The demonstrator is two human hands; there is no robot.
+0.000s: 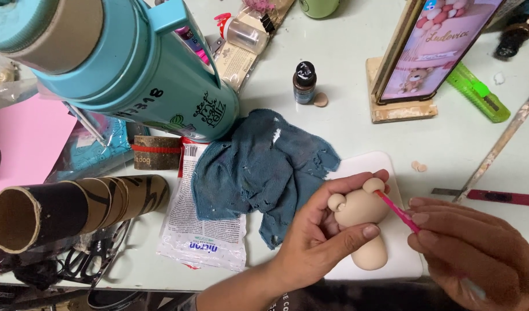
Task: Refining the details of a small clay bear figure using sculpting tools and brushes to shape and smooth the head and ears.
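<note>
The fingers [339,198] of the left hand [313,236] were closed around a clay bear [362,222] near the table's [345,52] front edge, while a pink tool [398,212] was pinched by the right hand [472,247].

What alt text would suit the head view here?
The left hand holds a beige clay bear figure over a white board while the right hand presses a pink tool near its ear. A blue cloth lies beside them.

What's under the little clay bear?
A white board lies under the clay bear. The left hand holding the bear hides part of the board, so anything under that hand cannot be seen.
</note>
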